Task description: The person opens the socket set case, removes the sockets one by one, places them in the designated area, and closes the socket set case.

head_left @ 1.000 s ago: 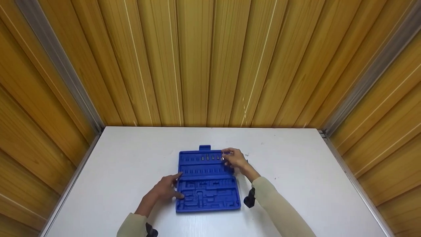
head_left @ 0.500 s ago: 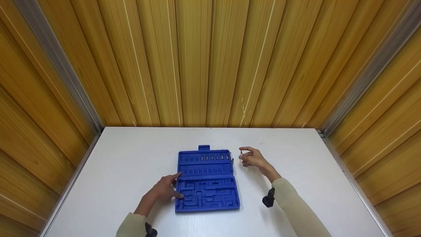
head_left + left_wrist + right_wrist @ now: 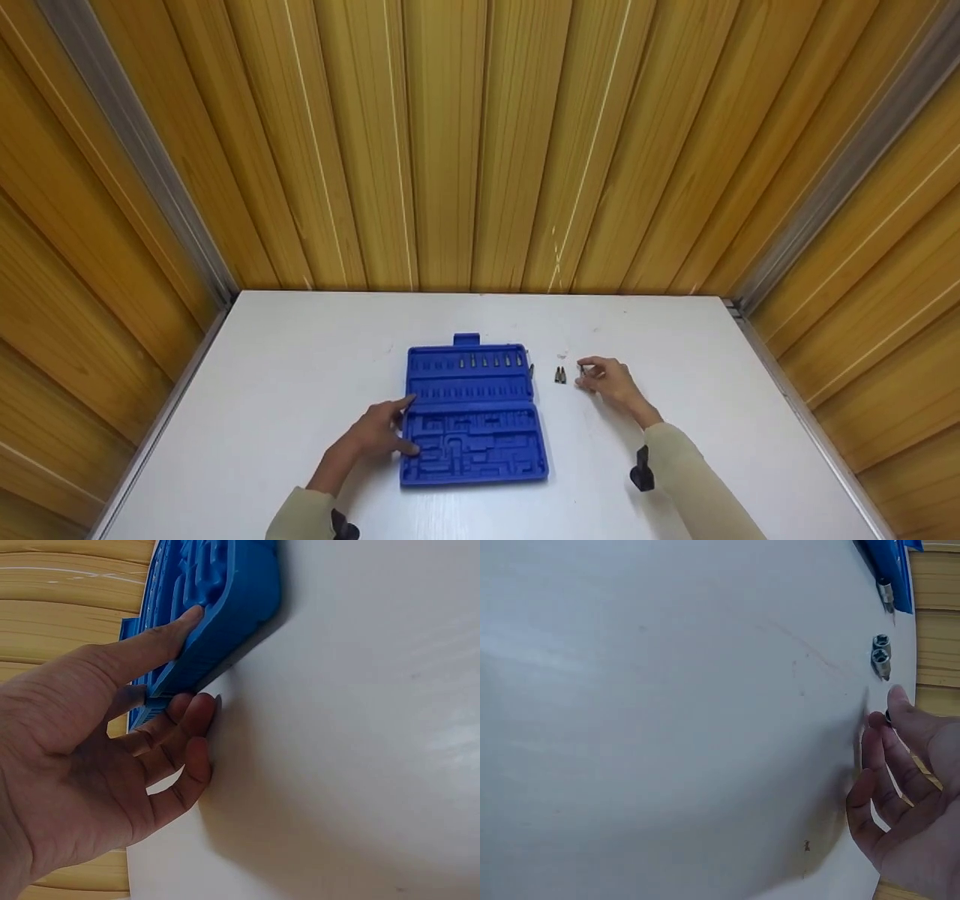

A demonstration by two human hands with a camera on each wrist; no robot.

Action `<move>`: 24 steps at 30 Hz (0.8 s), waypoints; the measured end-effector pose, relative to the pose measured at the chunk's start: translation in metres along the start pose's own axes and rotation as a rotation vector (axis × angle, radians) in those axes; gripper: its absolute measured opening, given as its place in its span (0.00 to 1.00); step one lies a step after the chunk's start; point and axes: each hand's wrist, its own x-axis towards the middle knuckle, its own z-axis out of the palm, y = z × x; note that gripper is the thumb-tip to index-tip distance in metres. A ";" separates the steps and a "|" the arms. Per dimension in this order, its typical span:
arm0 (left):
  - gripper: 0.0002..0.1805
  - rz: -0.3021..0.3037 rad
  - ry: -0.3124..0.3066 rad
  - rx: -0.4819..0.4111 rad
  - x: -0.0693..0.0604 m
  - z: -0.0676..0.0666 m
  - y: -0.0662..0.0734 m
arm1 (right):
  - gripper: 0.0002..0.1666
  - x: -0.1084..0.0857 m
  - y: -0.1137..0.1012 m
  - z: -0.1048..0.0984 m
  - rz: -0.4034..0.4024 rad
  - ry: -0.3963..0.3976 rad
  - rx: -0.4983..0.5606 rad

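An opened blue case lies flat on the white table, with several metal bits standing in its upper row. My left hand grips the case's left edge; in the left wrist view the thumb of that hand rests on the rim. Right of the case, my right hand pinches a small bit just above the table. In the right wrist view, my right hand mostly hides this bit. Two bits lie side by side between case and hand.
Another bit lies against the case's right edge, also visible in the right wrist view. The white table reaches back to a wood-patterned wall, with similar walls on both sides.
My right hand has moved right from the case's upper right corner, carrying a bit, and has lowered beside the two lying bits, which are now uncovered. My left hand has stayed still.
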 end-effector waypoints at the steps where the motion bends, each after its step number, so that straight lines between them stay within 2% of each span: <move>1: 0.51 0.001 0.000 0.000 0.000 0.000 0.000 | 0.22 -0.001 0.001 0.001 -0.005 0.000 -0.014; 7: 0.52 0.017 0.001 0.008 0.000 0.001 -0.002 | 0.22 -0.002 0.002 0.003 -0.045 -0.008 -0.053; 11: 0.52 0.031 -0.007 0.004 0.001 0.002 -0.002 | 0.21 -0.002 0.001 0.004 -0.032 -0.021 -0.084; 15: 0.52 0.014 -0.006 0.008 0.000 0.001 0.000 | 0.20 0.000 0.000 0.006 -0.029 -0.019 -0.106; 24: 0.51 0.010 -0.004 0.010 0.000 0.001 0.002 | 0.23 0.003 -0.002 0.000 -0.037 -0.086 -0.083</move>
